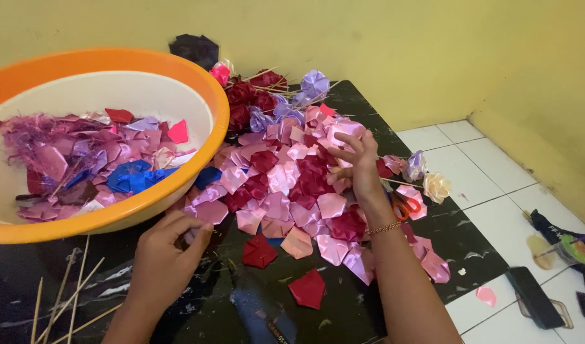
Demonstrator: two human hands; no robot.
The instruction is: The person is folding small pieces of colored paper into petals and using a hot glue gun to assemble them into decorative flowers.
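Even, soft daylight fills the scene, moderately bright, with no hard-edged shadows. Beyond the fingers of the right hand point(359, 167), the satin petals point(292, 185) carry small sheen highlights. Below the fingers of the left hand point(165, 255), the glossy black tabletop point(477, 239) reflects pale streaks of glare. The orange basin point(107, 137), closest to the lens, appears slightly soft and bowed at the frame's left edge. Fingertips show mild motion blur.
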